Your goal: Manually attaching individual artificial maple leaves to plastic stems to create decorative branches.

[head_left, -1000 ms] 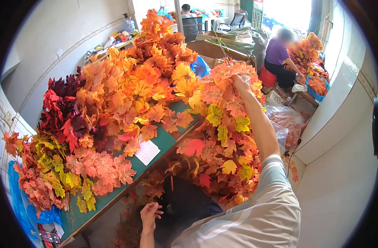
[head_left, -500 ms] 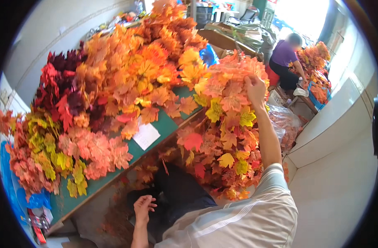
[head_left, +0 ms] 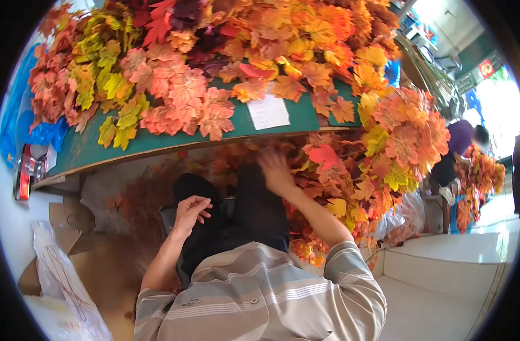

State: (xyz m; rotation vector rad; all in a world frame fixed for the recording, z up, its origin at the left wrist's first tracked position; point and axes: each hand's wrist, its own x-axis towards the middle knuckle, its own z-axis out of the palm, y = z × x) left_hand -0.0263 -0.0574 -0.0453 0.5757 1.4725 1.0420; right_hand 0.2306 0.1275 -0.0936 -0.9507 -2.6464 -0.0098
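Observation:
My left hand (head_left: 192,215) rests above my left thigh with its fingers loosely bent and slightly apart; nothing shows in it. Blurred by motion, my right hand (head_left: 276,170) reaches over my right knee toward the leaves below the table's front edge. Its fingers appear stretched out and seem to hold nothing. To the right of that hand hangs a large bundle of artificial maple leaves (head_left: 351,187) in orange, red and yellow. Pink-orange leaf sprays (head_left: 410,125) top it beside the table's right end.
The green table (head_left: 174,132) carries heaped leaf sprays (head_left: 305,34) and a white paper slip (head_left: 268,112). At left are a blue plastic bag (head_left: 46,133), a cardboard box (head_left: 109,278) and a clear plastic bag (head_left: 66,284). Another person (head_left: 460,139) is at far right near more leaves.
My right hand has left the pink-orange leaves on top of the bundle and moved down and left to the leaves under the table edge. My view has turned downward.

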